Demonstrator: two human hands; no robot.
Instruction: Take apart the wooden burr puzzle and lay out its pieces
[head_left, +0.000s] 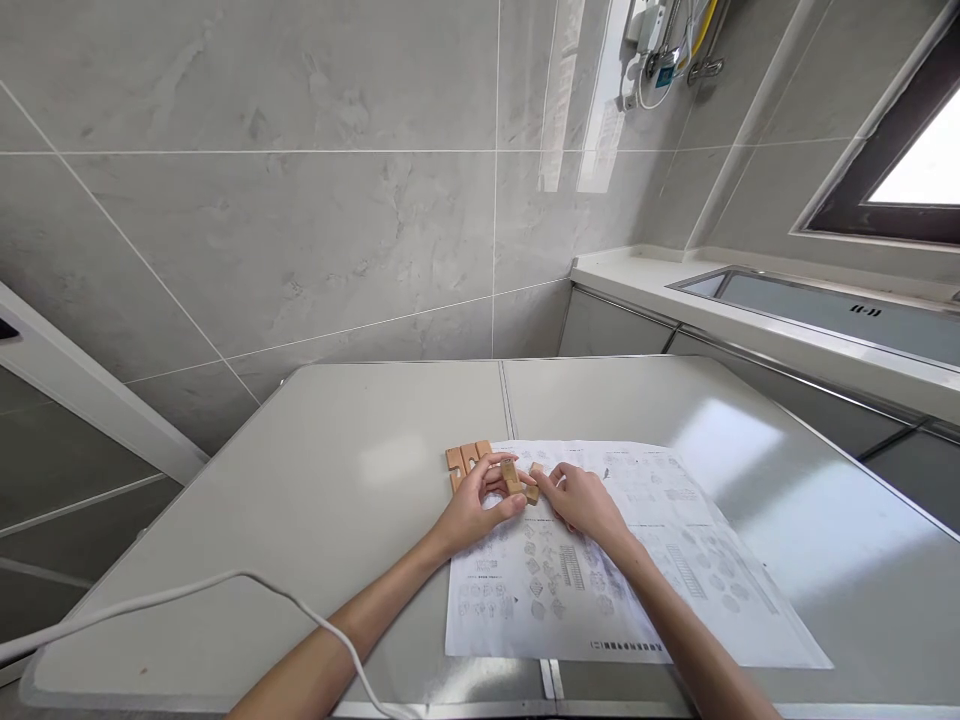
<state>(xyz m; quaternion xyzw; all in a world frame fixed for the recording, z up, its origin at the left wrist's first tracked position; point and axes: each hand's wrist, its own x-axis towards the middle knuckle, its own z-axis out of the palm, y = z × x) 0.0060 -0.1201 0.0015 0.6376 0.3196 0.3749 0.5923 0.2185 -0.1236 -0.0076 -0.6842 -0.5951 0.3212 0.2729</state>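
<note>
My left hand (472, 515) is closed on a small notched wooden puzzle piece (510, 474), gripped between thumb and fingers above a printed sheet (555, 625). Just to the right, my right hand (589, 500) pinches another small wooden piece (533, 492) at its fingertips, close beside the first one. Whether the two pieces touch is too small to tell. Behind my left hand lie several reddish-brown notched wooden pieces (466, 457) side by side at the sheet's far left corner, partly hidden by my fingers. Diagrams of block shapes cover the sheet.
The pale folding table (360, 430) has a seam down its middle. A white cable (240, 574) crosses its left front, over my left forearm. Beyond it is a grey tiled wall (337, 220). A counter with a sink (825, 305) stands at the right, below a window.
</note>
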